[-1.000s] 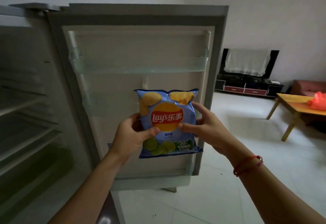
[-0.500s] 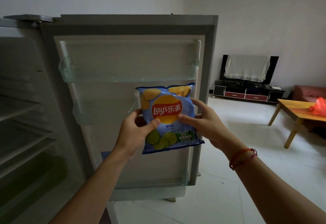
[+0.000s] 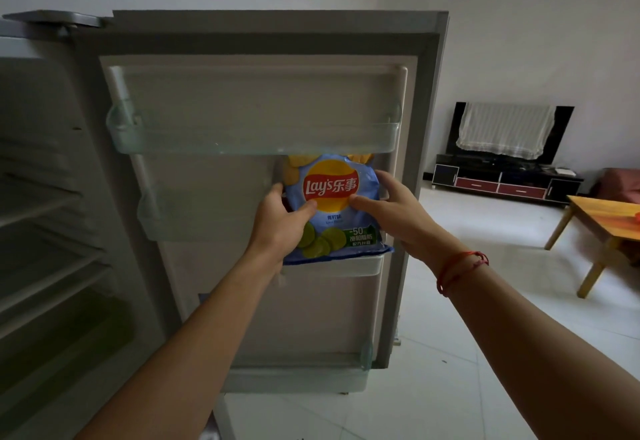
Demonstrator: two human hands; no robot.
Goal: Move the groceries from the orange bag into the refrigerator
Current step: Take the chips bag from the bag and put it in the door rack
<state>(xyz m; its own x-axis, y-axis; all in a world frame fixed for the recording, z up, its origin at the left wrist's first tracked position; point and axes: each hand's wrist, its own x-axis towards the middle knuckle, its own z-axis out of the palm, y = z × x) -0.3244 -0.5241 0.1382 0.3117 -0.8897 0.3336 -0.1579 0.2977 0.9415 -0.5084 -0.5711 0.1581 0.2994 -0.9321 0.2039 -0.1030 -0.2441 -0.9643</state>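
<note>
Chips are the item in hand at this moment: a blue chip bag (image 3: 332,207) sits upright at center frame, its bottom edge level with the rim of the middle door shelf (image 3: 332,268) on the open refrigerator door (image 3: 242,93), and its top tucked just under the upper door shelf (image 3: 256,138). The left hand (image 3: 277,221) clasps the bag's left edge, thumb across the front and fingers behind; the right hand (image 3: 391,211) clasps the right edge the same way, so each grip is closed on the bag. Whether the bag's weight already rests in the shelf or is carried by the hands cannot be told.

Judging by this, the placing of this one item is nearly done but not released. No other grocery shows anywhere in the refrigerator (image 3: 41,197): the upper door shelf looks empty, the bottom door shelf (image 3: 294,363) looks empty, and the interior racks at the left of the frame are dim and show nothing on them. At the far right edge a small patch of orange-red lies on the wooden desk (image 3: 609,221); it may be the orange bag, but too little shows to be sure, and its contents are hidden. So how many groceries are left cannot be judged.
</note>
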